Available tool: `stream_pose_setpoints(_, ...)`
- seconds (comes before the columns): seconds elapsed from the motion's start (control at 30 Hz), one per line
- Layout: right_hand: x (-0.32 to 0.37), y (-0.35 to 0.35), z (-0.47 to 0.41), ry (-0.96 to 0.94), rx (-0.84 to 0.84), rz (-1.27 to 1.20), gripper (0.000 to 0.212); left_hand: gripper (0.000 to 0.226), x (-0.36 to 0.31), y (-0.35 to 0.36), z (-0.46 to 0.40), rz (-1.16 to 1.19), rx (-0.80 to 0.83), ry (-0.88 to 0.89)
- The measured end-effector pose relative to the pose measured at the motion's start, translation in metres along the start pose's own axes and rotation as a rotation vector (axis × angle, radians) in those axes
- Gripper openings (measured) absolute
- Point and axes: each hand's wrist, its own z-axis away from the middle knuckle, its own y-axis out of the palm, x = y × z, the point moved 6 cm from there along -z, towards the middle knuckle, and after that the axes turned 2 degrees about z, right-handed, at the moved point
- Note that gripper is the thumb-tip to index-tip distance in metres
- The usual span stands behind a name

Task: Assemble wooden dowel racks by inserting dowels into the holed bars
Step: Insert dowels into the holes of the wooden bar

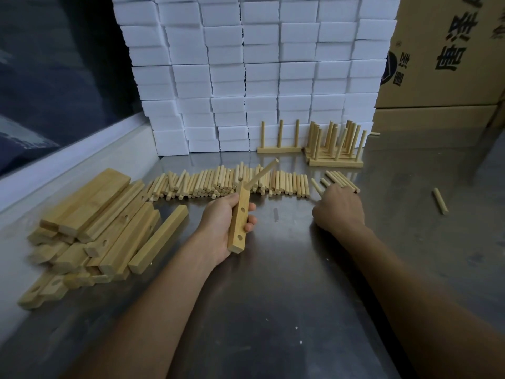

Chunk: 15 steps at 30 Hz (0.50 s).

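Note:
My left hand point(222, 222) grips a holed wooden bar point(238, 222) above the steel table. One dowel point(262, 173) stands in the bar's far hole, slanting up to the right; two nearer holes are bare. My right hand point(338, 207) lies palm down on the table, its fingers over a few loose dowels point(343, 180); I cannot tell whether it holds one. A long row of dowels point(218, 183) lies across the table behind both hands. A pile of holed bars point(98, 222) sits at the left.
Finished racks point(334, 149) and a single three-dowel rack point(279, 144) stand at the back, against a wall of stacked white boxes point(246, 72). Cardboard boxes point(442, 56) fill the back right. A stray dowel point(440, 201) lies at the right.

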Motion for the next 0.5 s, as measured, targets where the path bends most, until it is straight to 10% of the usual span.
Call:
stream_pose_setpoints(0.2,0.005,-0.014,0.013,-0.084,-0.177,-0.546,0.017,0.032,-0.002,-0.007,-0.003,0.048,-0.043,0.012)
stream_pose_setpoints(0.5,0.034,-0.002,0.027,0.049,0.341,-1.443,0.015,0.029,-0.003,-0.009,-0.003,0.120,-0.055,0.017)
